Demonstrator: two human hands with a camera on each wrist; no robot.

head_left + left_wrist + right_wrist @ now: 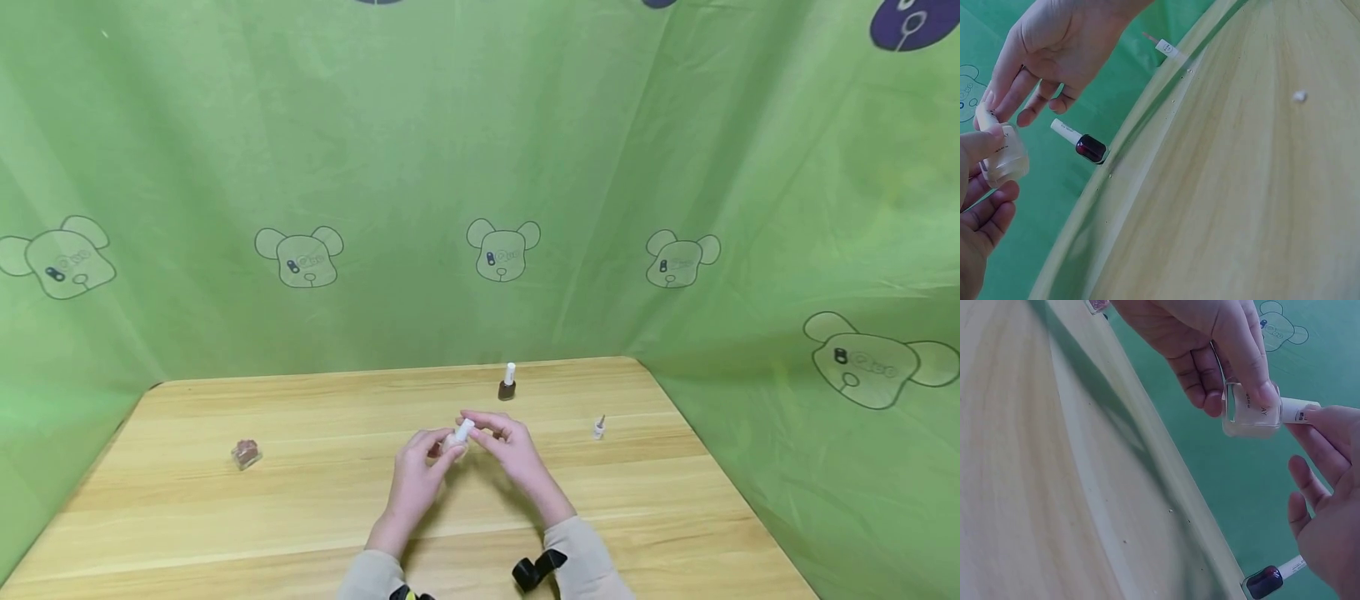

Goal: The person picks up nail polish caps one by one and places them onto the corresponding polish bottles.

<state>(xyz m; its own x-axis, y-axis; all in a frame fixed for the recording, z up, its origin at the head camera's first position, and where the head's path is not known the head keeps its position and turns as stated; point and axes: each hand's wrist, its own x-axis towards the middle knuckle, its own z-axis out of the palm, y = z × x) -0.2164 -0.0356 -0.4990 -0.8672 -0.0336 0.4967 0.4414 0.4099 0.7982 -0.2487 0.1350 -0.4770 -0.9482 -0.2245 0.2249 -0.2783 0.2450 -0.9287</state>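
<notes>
A clear glass nail polish bottle (1250, 428) with pale, milky contents is held over the table between both hands. My left hand (416, 475) grips its body, with the thumb pressed on the label side. The white cap (1294, 410) sits on the bottle's neck, and my right hand (517, 454) pinches it between thumb and index finger. In the right wrist view, the other fingers of the right hand (1335, 481) stand off from the bottle.
Beyond the hands stands a dark red nail polish bottle (507, 389) with a white cap. To the right, a loose white cap (598, 432) stands with its brush upward. A squarish glass bottle (246, 455), pinkish brown, is at the left. Green curtains (405, 317) surround the wooden table (322, 517).
</notes>
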